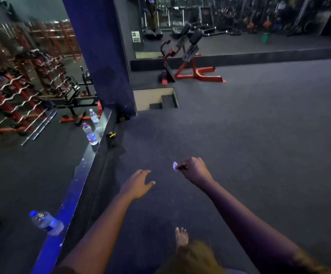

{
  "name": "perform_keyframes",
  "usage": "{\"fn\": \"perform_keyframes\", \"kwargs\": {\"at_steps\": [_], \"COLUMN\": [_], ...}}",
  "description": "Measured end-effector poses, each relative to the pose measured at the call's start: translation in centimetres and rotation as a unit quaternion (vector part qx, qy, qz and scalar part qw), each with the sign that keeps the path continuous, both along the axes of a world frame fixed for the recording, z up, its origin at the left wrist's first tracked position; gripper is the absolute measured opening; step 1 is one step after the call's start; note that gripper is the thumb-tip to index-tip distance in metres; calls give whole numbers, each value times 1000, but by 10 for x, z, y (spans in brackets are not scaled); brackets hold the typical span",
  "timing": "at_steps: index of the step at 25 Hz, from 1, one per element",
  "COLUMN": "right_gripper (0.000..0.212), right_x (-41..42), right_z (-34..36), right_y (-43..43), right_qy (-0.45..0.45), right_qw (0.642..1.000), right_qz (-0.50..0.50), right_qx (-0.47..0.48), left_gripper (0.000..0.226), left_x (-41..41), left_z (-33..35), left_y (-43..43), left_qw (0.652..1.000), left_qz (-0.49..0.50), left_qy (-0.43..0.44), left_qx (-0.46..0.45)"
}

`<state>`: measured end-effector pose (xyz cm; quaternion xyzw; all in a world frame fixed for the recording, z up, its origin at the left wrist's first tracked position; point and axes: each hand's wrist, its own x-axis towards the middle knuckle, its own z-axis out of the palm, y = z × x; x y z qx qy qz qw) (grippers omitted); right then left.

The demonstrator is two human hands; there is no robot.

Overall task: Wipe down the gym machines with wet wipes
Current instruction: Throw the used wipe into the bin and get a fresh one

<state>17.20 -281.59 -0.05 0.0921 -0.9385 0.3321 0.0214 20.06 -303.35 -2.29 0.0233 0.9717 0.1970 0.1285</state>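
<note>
My right hand [194,170] is curled into a fist over the dark rubber floor, and a small white piece of wet wipe [175,166] sticks out at its thumb side. My left hand [139,184] reaches forward beside it with relaxed fingers, holding nothing. A red-framed gym machine with black pads [190,56] stands far ahead against a mirror wall. My bare foot [181,236] shows below the hands.
A low ledge [77,186] runs along a mirror on the left, with a water bottle [90,134] standing on it and another bottle [46,222] nearer me. A blue pillar [99,52] rises ahead-left. A floor opening with steps [156,99] lies beside it.
</note>
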Motion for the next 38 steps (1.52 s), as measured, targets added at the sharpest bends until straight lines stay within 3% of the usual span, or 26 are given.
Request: {"fn": "perform_keyframes", "kwargs": {"at_steps": [9,11,21,29,38], "right_gripper": [31,20,24,18,16], "right_x": [-238,-270,-405,-484,-482], "right_z": [-178,-183,-183,-164,-169], "right_y": [21,44,174,333,569], "right_qy": [-25,-40,-73,-48,-24], "right_qw": [997,994,967,886,762], "right_qz": [-65,-96,-241,-461,-645], "right_qx": [43,36,46,0,-45], "left_gripper": [58,58,57,59,60], "left_x": [-258,-308,-514,-666,-708], "left_z": [-142,-154,-162,-141,-151], "left_y": [15,35,195,407,724], "left_qw": [998,996,957,866,752], "left_qz": [-36,-66,-282,-494,-655], "left_qy": [-12,-30,-15,21,25], "left_qx": [-49,-59,-70,-78,-69]}}
